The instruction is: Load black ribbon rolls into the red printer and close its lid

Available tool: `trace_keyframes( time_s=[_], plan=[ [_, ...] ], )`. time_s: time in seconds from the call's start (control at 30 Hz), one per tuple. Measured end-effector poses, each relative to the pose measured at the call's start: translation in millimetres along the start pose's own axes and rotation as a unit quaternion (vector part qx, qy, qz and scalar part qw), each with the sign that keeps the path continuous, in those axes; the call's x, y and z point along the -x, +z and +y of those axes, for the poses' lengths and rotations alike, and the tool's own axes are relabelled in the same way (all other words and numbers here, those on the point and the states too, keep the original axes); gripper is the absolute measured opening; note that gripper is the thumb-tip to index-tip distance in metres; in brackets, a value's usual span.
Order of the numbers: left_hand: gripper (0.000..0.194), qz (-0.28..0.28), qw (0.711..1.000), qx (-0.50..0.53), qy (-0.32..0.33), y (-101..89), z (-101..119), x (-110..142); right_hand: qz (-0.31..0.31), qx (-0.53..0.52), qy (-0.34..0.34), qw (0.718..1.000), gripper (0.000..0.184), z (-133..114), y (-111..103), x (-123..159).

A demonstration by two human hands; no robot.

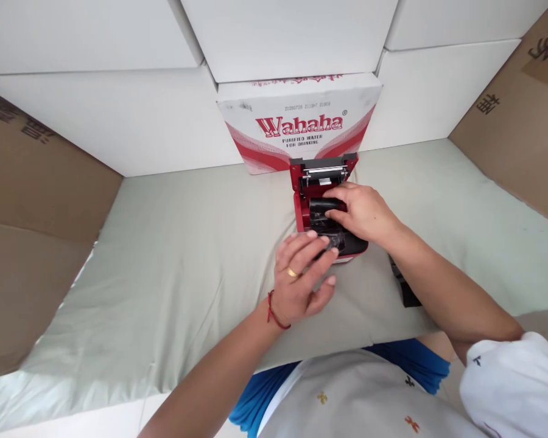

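A small red and black printer (300, 213) stands on the cloth with its lid (324, 163) raised, showing a roller and metal bar inside the lid. In its bay lies a black ribbon roll (320, 205). My right hand (363, 213) reaches in from the right, thumb and fingers closed on the end of that roll. Shiny black film (335, 241) stretches from the roll over the printer's front. My left hand (304, 274) lies over the front edge, fingers stretched out and apart, fingertips at the film. It covers the printer's front left corner.
Behind the printer leans a white and red Wahaha water carton (301, 131) against stacked white boxes (164, 121). Brown cardboard boxes flank the table at left (41, 213) and right (525, 115). A black object (407, 289) lies partly under my right forearm. Pale green cloth (187, 261) covers the table.
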State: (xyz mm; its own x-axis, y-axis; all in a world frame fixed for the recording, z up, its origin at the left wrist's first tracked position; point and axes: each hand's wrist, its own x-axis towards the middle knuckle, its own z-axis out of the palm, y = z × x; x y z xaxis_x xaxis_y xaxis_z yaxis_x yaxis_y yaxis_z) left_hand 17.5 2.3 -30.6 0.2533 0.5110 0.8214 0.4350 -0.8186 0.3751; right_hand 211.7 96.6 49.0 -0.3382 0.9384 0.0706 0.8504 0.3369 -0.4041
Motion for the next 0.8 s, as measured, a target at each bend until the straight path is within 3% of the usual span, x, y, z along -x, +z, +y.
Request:
trace_keyframes(
  time_s=[0.1,0.27,0.4,0.5,0.57,0.63,0.8],
  plan=[
    [0.066,-0.029,0.999,-0.024,0.031,6.4,2.1,-0.5,0.001,0.036,0.015,0.999,0.038,-4.5,-1.7,-3.3],
    [0.071,-0.069,0.997,-0.038,0.018,8.7,2.0,4.4,0.010,0.056,0.017,0.998,0.038,-5.5,0.5,-8.0],
    [0.072,-0.105,0.994,0.003,-0.030,7.8,2.7,8.6,0.031,-0.061,-0.024,0.997,0.026,-6.5,-7.2,3.1],
    [0.068,-0.095,0.995,-0.014,-0.007,7.8,4.3,7.0,0.137,-0.156,-0.037,0.978,0.029,-5.8,-22.6,13.6],
    [0.060,-0.087,0.994,-0.058,0.017,7.6,6.5,3.9,0.238,-0.142,-0.042,0.960,0.037,-1.1,-31.7,12.5],
    [0.050,-0.078,0.990,-0.114,0.036,7.1,9.3,0.2,0.293,-0.098,-0.062,0.949,0.044,7.2,-35.2,3.5],
    [0.037,-0.072,0.983,-0.161,0.055,5.4,13.9,-6.4,0.232,-0.095,-0.136,0.958,0.054,21.4,-23.4,-14.9]
  ],
)
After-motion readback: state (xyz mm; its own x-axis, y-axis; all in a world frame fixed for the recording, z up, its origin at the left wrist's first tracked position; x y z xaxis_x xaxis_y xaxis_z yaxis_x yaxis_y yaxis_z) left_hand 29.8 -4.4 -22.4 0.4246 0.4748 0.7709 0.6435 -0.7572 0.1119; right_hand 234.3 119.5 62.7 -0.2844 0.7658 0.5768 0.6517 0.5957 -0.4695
